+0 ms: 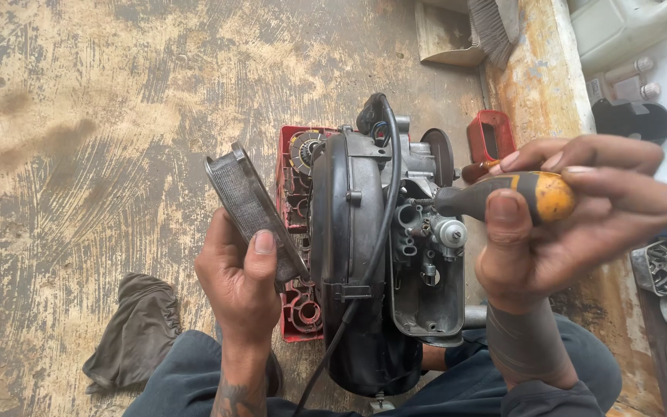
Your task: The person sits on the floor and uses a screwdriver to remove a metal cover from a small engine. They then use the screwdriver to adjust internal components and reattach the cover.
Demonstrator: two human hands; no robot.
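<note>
Small engine (pixel 364 232) stood on worn floor between person's knees; left hand (pixel 241 278) gripped mesh filter panel (pixel 252 208) just left of engine; right hand (pixel 573 208) clenched yellow-handled screwdriver (pixel 519 194), tip at carburettor (pixel 426 232); grey rag (pixel 137 332) lay left of engine

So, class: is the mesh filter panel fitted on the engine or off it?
Off. The left hand holds the mesh filter panel beside the engine.

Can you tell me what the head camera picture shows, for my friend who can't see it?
A person's right hand holds a yellow-and-black screwdriver against a small black engine on a worn floor. Their left hand holds a mesh filter panel beside it. A grey rag lies nearby.
</note>
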